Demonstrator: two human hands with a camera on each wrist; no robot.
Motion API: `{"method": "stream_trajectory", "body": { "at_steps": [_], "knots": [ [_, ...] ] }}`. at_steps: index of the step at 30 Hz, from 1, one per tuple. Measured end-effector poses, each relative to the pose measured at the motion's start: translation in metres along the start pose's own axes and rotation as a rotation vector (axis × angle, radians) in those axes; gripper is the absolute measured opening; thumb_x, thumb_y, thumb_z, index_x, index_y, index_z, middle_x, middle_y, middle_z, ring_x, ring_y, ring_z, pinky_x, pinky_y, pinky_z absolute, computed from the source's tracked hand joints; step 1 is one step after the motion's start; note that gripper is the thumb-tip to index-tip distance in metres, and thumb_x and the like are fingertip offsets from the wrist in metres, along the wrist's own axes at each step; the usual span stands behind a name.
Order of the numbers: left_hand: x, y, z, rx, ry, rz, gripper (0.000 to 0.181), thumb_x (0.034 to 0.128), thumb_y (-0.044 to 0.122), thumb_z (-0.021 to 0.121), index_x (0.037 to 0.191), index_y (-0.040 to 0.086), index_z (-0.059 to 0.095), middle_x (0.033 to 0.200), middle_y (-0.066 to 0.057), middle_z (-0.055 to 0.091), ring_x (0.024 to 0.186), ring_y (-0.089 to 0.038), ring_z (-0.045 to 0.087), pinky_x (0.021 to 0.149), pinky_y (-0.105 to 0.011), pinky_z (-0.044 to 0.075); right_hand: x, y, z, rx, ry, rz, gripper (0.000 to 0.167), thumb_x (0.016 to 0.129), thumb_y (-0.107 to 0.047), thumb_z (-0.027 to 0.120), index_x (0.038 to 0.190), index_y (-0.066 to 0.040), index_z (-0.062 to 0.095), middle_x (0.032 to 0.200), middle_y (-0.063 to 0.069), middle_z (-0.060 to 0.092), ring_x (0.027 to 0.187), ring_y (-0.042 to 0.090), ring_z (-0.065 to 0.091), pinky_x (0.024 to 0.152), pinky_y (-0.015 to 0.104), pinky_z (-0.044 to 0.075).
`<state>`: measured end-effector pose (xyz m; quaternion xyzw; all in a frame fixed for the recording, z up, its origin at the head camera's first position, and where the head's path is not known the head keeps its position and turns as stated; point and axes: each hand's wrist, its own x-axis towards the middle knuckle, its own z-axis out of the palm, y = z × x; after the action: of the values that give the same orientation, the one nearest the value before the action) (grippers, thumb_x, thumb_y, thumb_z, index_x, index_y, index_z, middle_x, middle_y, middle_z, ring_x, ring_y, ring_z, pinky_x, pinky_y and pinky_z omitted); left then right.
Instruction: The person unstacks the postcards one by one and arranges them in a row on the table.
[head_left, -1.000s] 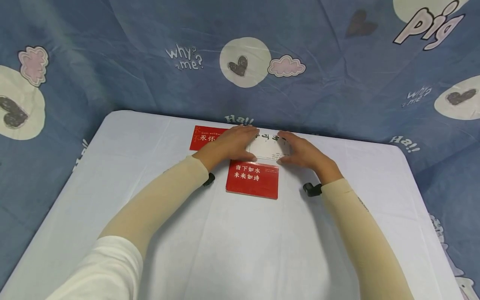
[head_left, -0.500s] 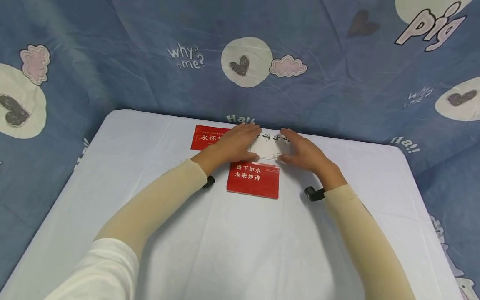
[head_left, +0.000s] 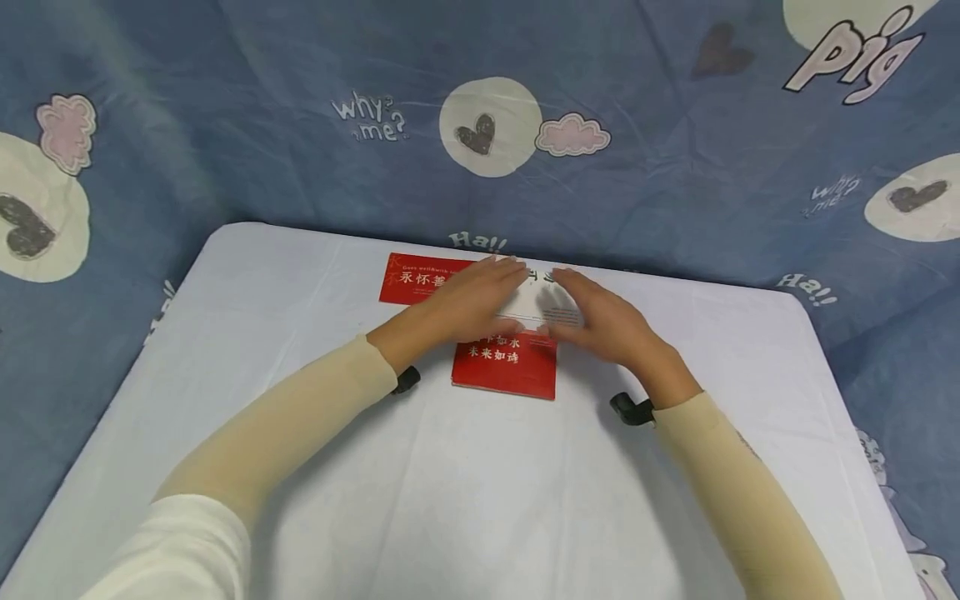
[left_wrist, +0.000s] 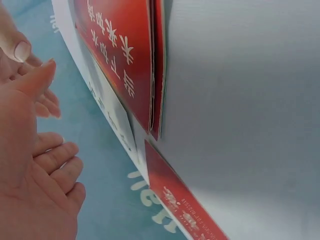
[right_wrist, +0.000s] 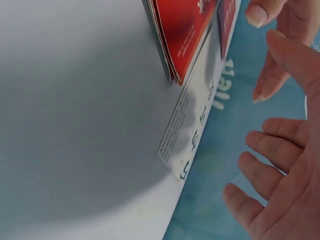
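Both hands hover above the cards with nothing in them. In the head view my left hand (head_left: 476,302) is over the gap between a red card (head_left: 416,279) and a white card (head_left: 536,302), fingers extended and thumb apart. Facing it, my right hand (head_left: 611,323) is above the white card's right side, its fingers relaxed. Nearer me lies a stack of red cards (head_left: 510,371) with white characters, its top edge partly hidden by the thumbs. The left wrist view shows the stack (left_wrist: 122,55) below the hands; the right wrist view shows the white card (right_wrist: 177,130) flat on the cloth.
A white cloth covers the table (head_left: 480,500). Behind its back edge hangs a blue printed curtain (head_left: 300,167). Small black devices are strapped at both wrists.
Both hands have come slightly closer to each other and toward me, so the thumbs now overlap the stack's top edge in the head view. The cards have not visibly moved.
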<state>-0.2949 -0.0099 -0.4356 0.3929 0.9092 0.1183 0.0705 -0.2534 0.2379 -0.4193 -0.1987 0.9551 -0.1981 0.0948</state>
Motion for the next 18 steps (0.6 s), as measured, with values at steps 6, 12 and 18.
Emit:
{"method": "stream_trajectory", "body": {
  "at_steps": [6, 12, 18],
  "knots": [
    [-0.009, 0.009, 0.000, 0.001, -0.001, 0.029, 0.093, 0.0918, 0.048, 0.078, 0.163, 0.006, 0.035, 0.166, -0.011, 0.037, 0.157, -0.027, 0.026, 0.129, -0.043, 0.012, -0.011, -0.006, 0.004, -0.026, -0.022, -0.004, 0.092, 0.089, -0.050, 0.080, 0.163, -0.014, 0.038, 0.166, 0.010, 0.037, 0.153, 0.030, 0.033, 0.117, 0.056, 0.039],
    [-0.020, 0.018, 0.002, -0.011, -0.025, 0.070, 0.093, 0.0922, 0.049, 0.077, 0.162, 0.005, 0.035, 0.166, -0.012, 0.038, 0.156, -0.028, 0.028, 0.129, -0.043, 0.011, -0.021, -0.013, 0.008, -0.041, -0.049, -0.010, 0.095, 0.087, -0.051, 0.083, 0.163, -0.014, 0.038, 0.167, 0.011, 0.036, 0.154, 0.030, 0.031, 0.115, 0.058, 0.041],
    [-0.027, 0.023, 0.006, 0.008, -0.047, 0.072, 0.093, 0.0926, 0.052, 0.076, 0.162, 0.005, 0.036, 0.166, -0.011, 0.038, 0.156, -0.027, 0.028, 0.129, -0.042, 0.013, -0.026, -0.018, 0.015, -0.044, -0.055, -0.051, 0.097, 0.086, -0.053, 0.084, 0.163, -0.014, 0.039, 0.167, 0.010, 0.037, 0.153, 0.030, 0.034, 0.113, 0.056, 0.044]
  ]
}}
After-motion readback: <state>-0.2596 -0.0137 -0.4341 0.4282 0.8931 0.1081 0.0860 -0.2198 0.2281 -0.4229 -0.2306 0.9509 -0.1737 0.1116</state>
